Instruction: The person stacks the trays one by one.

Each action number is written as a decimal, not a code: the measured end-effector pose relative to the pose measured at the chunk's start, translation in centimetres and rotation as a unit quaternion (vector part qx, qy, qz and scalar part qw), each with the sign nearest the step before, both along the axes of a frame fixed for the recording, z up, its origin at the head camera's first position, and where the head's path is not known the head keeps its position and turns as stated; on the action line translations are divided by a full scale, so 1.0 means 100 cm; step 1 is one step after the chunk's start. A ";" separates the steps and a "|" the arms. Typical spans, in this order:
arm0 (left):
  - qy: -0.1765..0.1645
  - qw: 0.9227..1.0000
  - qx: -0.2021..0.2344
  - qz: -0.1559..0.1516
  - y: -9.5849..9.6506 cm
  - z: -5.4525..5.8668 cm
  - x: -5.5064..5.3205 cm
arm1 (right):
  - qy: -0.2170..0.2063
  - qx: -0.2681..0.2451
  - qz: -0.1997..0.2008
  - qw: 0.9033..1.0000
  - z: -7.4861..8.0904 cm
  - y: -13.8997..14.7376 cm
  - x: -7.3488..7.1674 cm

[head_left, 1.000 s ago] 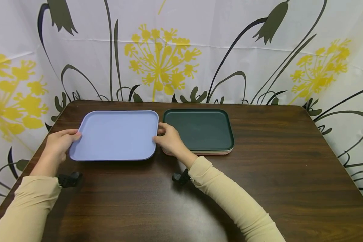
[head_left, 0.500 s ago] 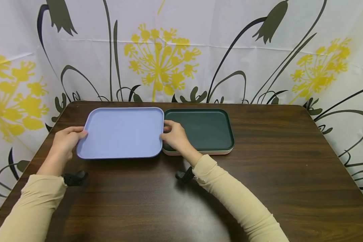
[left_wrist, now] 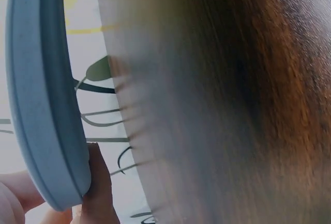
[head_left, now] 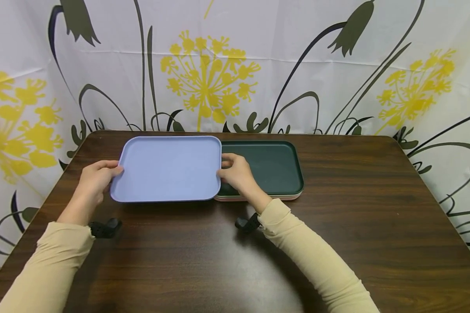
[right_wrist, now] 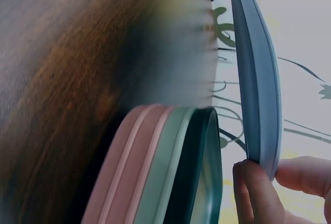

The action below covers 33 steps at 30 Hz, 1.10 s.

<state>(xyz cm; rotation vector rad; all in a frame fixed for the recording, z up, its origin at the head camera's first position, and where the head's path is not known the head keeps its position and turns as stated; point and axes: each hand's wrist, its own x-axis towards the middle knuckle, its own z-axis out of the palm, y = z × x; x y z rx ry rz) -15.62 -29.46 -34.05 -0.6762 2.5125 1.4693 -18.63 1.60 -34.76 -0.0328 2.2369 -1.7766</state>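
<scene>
A light blue rectangular tray (head_left: 170, 169) is held up off the table between both hands. My left hand (head_left: 95, 178) pinches its left edge, thumb on top; in the left wrist view the fingers (left_wrist: 99, 188) lie under the rim. At the tray's right edge my right hand (head_left: 240, 174) pinches it between thumb and fingers. Beside and partly beneath it stands a stack of trays with a dark green tray (head_left: 264, 165) on top. The right wrist view shows a light green tray (right_wrist: 164, 167) and pink trays (right_wrist: 126, 167) below the dark green one, with the blue tray apart above them.
The stack rests on a dark brown wooden table (head_left: 172, 269), near its back edge. Behind the table hangs a white curtain (head_left: 282, 26) with yellow and grey-green plant prints. Dark straps with small devices sit on both wrists.
Both hands have moved to the right and slightly away with the blue tray. Its right edge now overlaps the left part of the stack in the head view. The stack stays in place.
</scene>
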 end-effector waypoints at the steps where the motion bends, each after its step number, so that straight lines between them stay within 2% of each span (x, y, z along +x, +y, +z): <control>1: -0.001 1.000 -0.001 -0.001 0.001 0.000 0.000 | 0.002 0.001 -0.001 1.000 0.000 0.001 0.000; 8: 0.000 1.000 0.006 -0.015 0.011 0.000 -0.004 | 0.008 0.004 -0.009 1.000 0.002 0.015 -0.002; 10: 0.003 1.000 0.002 -0.007 0.014 -0.002 -0.006 | 0.005 0.003 -0.010 1.000 0.003 0.018 -0.003; 15: 0.009 1.000 -0.015 -0.019 0.024 0.000 -0.006 | -0.003 0.002 -0.016 1.000 0.004 0.029 -0.005; 17: 0.012 0.999 -0.010 -0.034 0.030 0.004 -0.005 | -0.006 0.002 -0.021 1.000 0.004 0.033 -0.006; 27: 0.024 0.999 -0.006 -0.042 0.054 0.007 -0.009 | -0.018 0.010 -0.039 0.999 0.005 0.056 -0.010; 33: 0.028 0.998 0.016 -0.047 0.067 0.006 -0.014 | -0.019 0.023 -0.055 0.998 0.006 0.069 -0.013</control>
